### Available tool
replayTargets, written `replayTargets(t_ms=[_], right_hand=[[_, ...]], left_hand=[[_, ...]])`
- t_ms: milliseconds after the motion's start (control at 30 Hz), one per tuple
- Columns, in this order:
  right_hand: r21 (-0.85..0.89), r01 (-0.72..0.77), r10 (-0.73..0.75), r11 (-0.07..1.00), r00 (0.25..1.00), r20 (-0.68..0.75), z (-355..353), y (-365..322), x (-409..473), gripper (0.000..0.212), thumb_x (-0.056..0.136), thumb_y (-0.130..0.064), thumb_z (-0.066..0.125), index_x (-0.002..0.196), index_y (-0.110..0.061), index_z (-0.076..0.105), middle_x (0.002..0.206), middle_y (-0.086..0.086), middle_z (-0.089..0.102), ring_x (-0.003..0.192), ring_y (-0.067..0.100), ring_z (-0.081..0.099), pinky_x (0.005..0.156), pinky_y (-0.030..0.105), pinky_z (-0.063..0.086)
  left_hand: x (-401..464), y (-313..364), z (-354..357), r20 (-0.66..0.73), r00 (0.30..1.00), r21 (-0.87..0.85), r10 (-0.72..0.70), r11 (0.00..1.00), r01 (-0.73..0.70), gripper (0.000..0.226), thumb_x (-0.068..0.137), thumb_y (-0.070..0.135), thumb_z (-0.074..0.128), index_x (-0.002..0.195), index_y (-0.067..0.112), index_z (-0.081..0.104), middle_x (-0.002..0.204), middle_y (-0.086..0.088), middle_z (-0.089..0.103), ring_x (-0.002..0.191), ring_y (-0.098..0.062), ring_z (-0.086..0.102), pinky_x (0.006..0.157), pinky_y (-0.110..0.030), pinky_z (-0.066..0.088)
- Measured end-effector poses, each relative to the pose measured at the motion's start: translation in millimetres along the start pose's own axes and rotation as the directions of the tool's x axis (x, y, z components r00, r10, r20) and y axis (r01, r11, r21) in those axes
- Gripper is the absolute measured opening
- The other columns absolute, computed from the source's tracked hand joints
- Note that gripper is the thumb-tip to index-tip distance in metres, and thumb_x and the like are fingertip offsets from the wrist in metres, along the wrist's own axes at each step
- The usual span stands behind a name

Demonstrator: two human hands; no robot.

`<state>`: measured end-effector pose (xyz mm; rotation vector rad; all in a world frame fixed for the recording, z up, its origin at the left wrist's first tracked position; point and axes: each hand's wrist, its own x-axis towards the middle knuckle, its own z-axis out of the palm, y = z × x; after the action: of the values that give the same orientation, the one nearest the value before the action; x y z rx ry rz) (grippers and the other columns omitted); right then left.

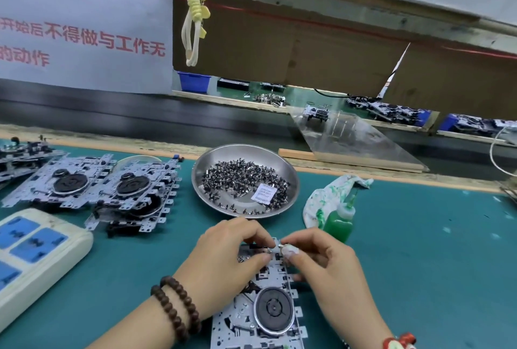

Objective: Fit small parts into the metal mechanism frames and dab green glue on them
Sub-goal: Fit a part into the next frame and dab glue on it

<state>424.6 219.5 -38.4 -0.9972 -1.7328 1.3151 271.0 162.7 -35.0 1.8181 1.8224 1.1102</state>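
Both hands working the top edge of a metal frame on the green mat

Going left to right: a white power strip [36, 248] is sitting at 9 o'clock, with stacked mechanism frames [92, 189] lying just above it at 10. The left hand [223, 262] – beaded bracelet [176, 309] on the wrist – is curling its fingers down onto the far end of the metal frame [260, 318] lying at 6 o'clock. The right hand [327, 270] is pinching something small against that same far end, thumb and forefinger pressed together – can't tell what the bit is. A steel dish of small parts [244, 180] is sitting at 12 o'clock of the hands, and the green glue bottle [340, 221] is standing at 1 o'clock, just beside a green-stained rag [333, 194].
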Motion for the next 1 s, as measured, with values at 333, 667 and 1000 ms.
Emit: replayTargets(t_ms=[333,667,1000], right_hand=[[0.063,-0.013,0.011,0.998,0.999,0.039,-2.2,4.6,5.7,0.031,0.079,0.002,0.066,0.078,-0.029,0.069,0.070,-0.004,0.066,0.065,0.007,0.058,0.053,0.020,0.049],[-0.092,0.086,-0.079,0.992,0.994,0.081,-0.4,0.9,5.2,0.024,0.081,-0.007,0.067,0.082,-0.031,0.069,0.080,-0.008,0.070,0.073,0.005,0.061,0.061,0.018,0.050],[0.021,0.036,-0.038,0.999,0.995,0.097,-0.4,2.7,6.5,0.020,0.082,-0.003,0.064,0.076,-0.022,0.070,0.079,-0.006,0.072,0.069,0.001,0.062,0.052,0.013,0.046]], left_hand=[[4.1,-9.7,6.4,-0.002,1.000,-0.110,0.008,0.994,-0.008,0.013,0.080,0.023,0.068,0.077,0.035,0.063,0.088,0.018,0.056,0.088,0.004,0.053,0.076,-0.005,0.037],[4.5,-6.0,8.3,-0.006,1.000,-0.149,0.001,0.989,-0.002,0.008,0.079,0.025,0.066,0.073,0.030,0.063,0.087,0.012,0.056,0.086,0.000,0.052,0.080,-0.014,0.040],[5.1,-5.1,9.9,-0.019,0.998,-0.226,-0.060,0.973,0.054,0.012,0.077,0.023,0.067,0.069,0.030,0.064,0.090,0.014,0.057,0.087,0.003,0.053,0.082,-0.013,0.040]])
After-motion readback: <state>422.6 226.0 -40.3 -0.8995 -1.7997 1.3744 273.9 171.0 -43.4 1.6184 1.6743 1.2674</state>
